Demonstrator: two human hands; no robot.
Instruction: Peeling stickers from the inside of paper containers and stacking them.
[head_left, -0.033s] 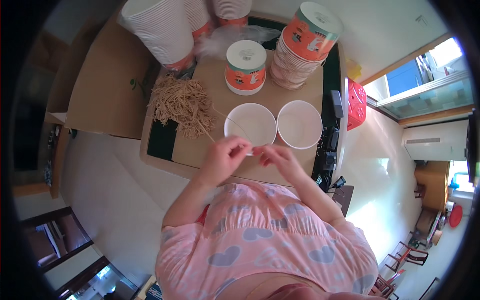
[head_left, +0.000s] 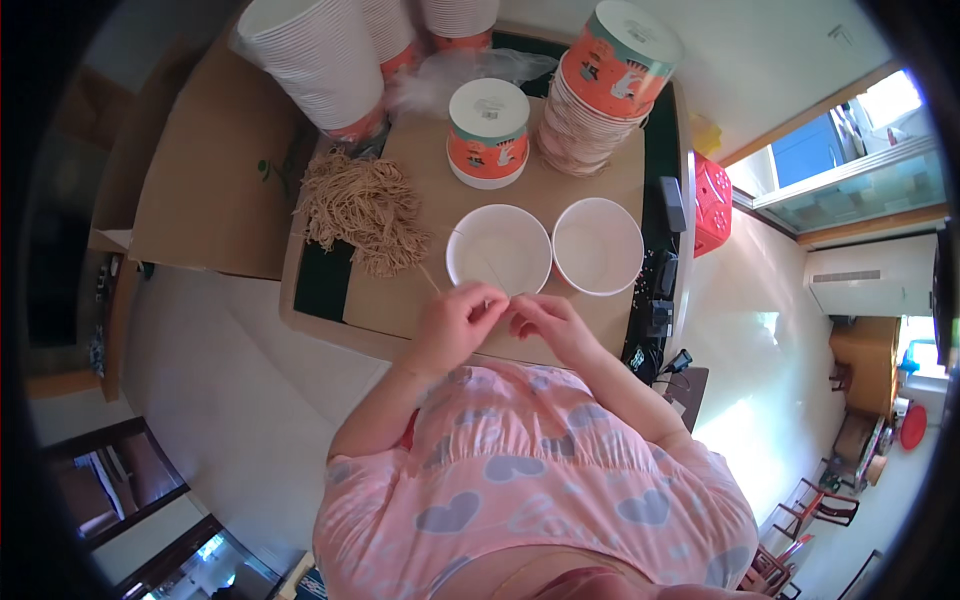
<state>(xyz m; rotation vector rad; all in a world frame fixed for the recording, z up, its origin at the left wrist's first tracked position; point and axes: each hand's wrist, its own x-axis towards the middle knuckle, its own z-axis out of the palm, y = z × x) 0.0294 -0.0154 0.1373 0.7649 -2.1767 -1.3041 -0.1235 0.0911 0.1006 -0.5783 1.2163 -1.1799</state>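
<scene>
My left hand (head_left: 463,320) and my right hand (head_left: 550,325) are close together over the near edge of the table, fingers pinched and fingertips almost meeting. A thin tan string (head_left: 490,266) runs up from between them across the mouth of a white paper tub (head_left: 480,222); the part inside my fingers is mostly hidden. Just beyond my left hand, a tangled heap of tan strings (head_left: 365,215) lies on a cardboard sheet (head_left: 420,170). A second upright paper tub (head_left: 598,245), also white inside, stands beside the first, to the right.
An upside-down orange-and-green tub (head_left: 488,135) stands behind the tubs. To its right rises a string-wrapped stack of tubs (head_left: 590,125). Tall nested tubs (head_left: 320,65) and a plastic bag (head_left: 465,80) fill the back left. Black adapters (head_left: 660,300) line the right edge; a cardboard box (head_left: 215,180) stands left.
Both hands have shifted slightly nearer my body, fingers still together. The string over the tub now lies at a different angle. The tubs and string heap stay in place.
</scene>
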